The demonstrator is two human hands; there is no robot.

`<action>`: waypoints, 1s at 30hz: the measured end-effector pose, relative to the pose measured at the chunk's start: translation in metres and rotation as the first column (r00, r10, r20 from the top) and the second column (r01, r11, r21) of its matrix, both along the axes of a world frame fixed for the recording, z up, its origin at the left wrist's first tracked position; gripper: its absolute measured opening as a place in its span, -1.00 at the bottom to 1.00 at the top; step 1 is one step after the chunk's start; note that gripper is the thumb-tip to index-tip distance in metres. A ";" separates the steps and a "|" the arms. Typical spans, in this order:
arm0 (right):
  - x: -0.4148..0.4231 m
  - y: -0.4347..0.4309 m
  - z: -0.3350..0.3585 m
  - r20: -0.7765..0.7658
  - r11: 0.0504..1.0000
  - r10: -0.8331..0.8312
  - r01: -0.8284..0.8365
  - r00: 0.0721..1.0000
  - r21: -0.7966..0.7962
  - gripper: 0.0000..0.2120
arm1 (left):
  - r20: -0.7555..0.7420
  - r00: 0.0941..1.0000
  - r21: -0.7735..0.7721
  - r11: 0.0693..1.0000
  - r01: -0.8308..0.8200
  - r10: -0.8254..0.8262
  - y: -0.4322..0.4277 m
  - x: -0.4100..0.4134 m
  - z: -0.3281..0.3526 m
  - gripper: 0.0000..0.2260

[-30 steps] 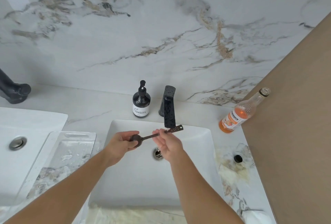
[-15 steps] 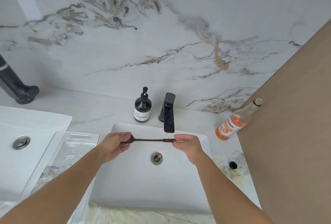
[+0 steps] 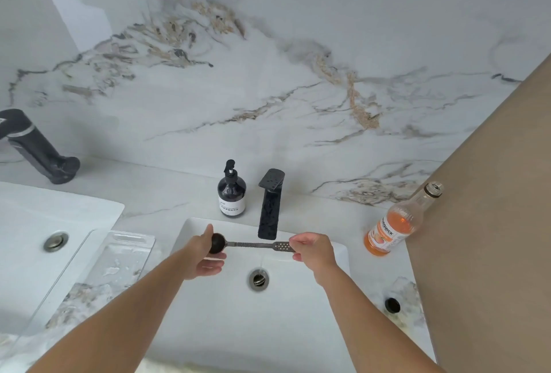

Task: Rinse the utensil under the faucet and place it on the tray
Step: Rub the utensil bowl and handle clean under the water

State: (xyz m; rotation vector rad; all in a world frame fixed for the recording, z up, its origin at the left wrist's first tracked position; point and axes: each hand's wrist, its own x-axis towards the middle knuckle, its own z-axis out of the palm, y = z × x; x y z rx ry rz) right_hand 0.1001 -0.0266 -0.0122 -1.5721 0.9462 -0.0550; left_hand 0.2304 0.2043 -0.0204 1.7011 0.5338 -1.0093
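Observation:
A dark metal spoon [image 3: 252,244] is held level over the white sink [image 3: 328,298], just below the spout of the black faucet [image 3: 269,208]. My left hand [image 3: 202,256] grips the round bowl end. My right hand [image 3: 314,251] pinches the perforated handle end. A thin stream of water seems to fall toward the drain [image 3: 258,279], though it is faint. The clear plastic tray [image 3: 131,241] lies on the counter to the left of the sink, wet and with nothing on it.
A dark soap pump bottle [image 3: 232,193] stands behind the sink, left of the faucet. An open bottle of orange drink [image 3: 396,223] stands at the right by a beige wall, its black cap [image 3: 392,305] on the counter. A second sink [image 3: 44,223] and faucet [image 3: 35,146] sit at far left.
The spoon went from tilted to level under the spout. My right hand slid out to the handle's end, and my left hand keeps hold of the bowl.

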 end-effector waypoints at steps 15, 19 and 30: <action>-0.050 -0.072 -0.025 0.039 0.985 -0.053 0.046 0.998 0.166 -0.94 | -0.139 0.946 -0.293 0.900 -0.323 0.294 -0.069 -0.036 -0.010 -0.76; -0.074 -0.080 -0.023 0.021 0.977 -0.041 0.035 0.999 0.212 -0.94 | -0.199 0.942 -0.368 0.871 -0.326 0.269 -0.076 -0.048 -0.006 -0.75; -0.120 -0.025 -0.016 -0.140 0.929 0.239 -0.185 0.961 0.321 -0.95 | -0.301 0.893 -0.495 0.746 -0.446 0.334 -0.078 -0.069 -0.015 -0.73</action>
